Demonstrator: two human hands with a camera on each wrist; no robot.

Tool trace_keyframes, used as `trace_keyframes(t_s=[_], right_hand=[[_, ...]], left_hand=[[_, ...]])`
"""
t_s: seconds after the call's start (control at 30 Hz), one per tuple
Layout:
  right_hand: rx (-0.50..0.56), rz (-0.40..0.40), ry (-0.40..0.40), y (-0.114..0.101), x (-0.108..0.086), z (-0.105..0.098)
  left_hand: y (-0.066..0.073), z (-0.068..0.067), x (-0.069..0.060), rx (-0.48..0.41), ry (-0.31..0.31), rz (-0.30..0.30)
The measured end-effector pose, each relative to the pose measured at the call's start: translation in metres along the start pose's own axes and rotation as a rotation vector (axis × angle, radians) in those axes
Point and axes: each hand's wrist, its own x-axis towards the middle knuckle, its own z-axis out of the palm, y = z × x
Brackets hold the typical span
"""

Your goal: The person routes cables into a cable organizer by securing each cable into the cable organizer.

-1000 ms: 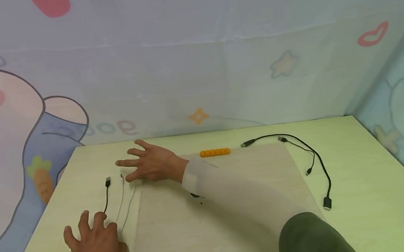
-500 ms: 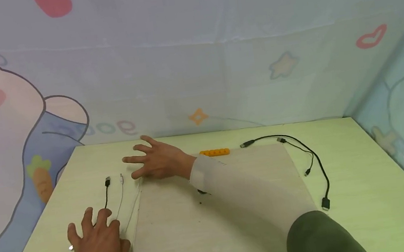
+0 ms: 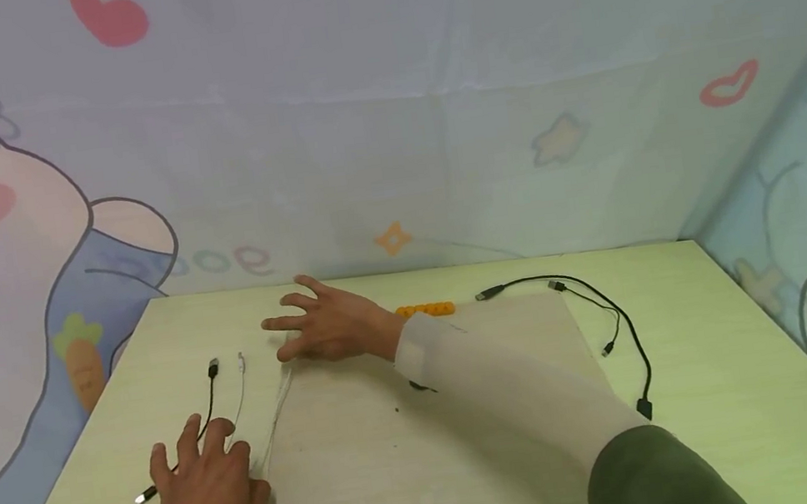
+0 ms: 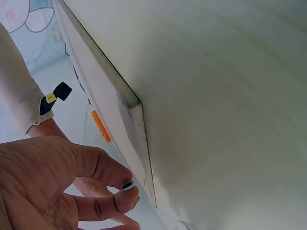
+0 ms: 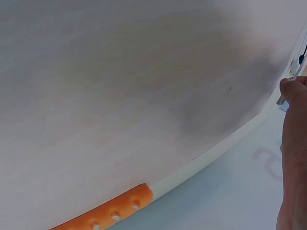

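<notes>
My left hand (image 3: 207,499) pinches a small white plug (image 4: 127,185) between thumb and forefinger, at the near left corner of the pale board (image 3: 415,469). My right hand (image 3: 340,323), at the board's far left corner, pinches a white cable's plug (image 5: 281,100). Between the two hands the white cable (image 3: 277,412) runs along the board's left edge. Left of it a white cable (image 3: 242,398) and a black cable (image 3: 212,393) lie on the table, partly hidden by my left hand.
An orange holder strip (image 3: 435,309) lies at the board's far edge, partly behind my right sleeve. A long black cable (image 3: 637,341) and a short black cable (image 3: 597,293) curve at the right. A printed curtain (image 3: 333,168) hangs behind the table.
Both hands have moved to the right, bringing the white cable from the table beside the board to its left edge. More of the black cable shows left of my left hand.
</notes>
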Motion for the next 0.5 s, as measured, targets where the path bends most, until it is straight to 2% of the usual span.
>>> trace_keyframes(t_s=[0.13, 0.37, 0.5], right_hand=[[-0.025, -0.012, -0.002, 0.003, -0.006, 0.004], [-0.018, -0.023, -0.013, 0.007, -0.011, 0.009], [-0.012, -0.022, -0.012, 0.008, -0.014, 0.012]], left_hand=[[0.003, 0.001, 0.003, -0.007, -0.008, 0.013], [0.007, 0.006, 0.005, -0.033, 0.028, 0.062], [0.009, 0.007, 0.008, -0.032, 0.012, 0.079]])
